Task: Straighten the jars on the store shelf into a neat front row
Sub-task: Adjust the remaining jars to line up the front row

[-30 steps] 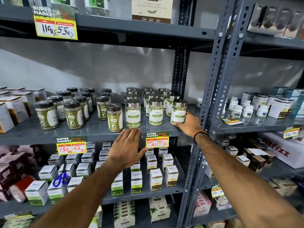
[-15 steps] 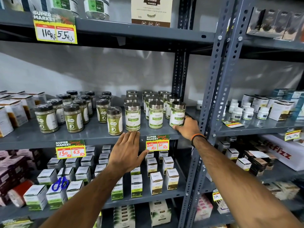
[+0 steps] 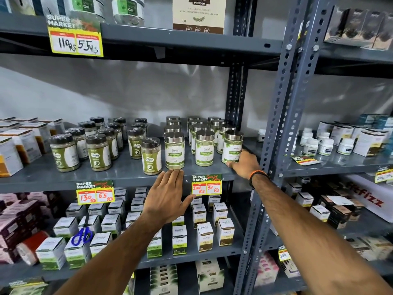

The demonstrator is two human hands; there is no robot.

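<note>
Hiding perhaps fingertips behind rightmost jar point(image 3: 232, 147): right hand point(image 3: 244, 163).

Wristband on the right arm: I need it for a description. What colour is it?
Orange and black, braided; the wristband shows in the head view, just behind the right hand.

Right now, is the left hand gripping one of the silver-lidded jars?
No. The left hand lies flat and open against the shelf edge, its fingertips just below the leftmost front silver-lidded jar.
</note>
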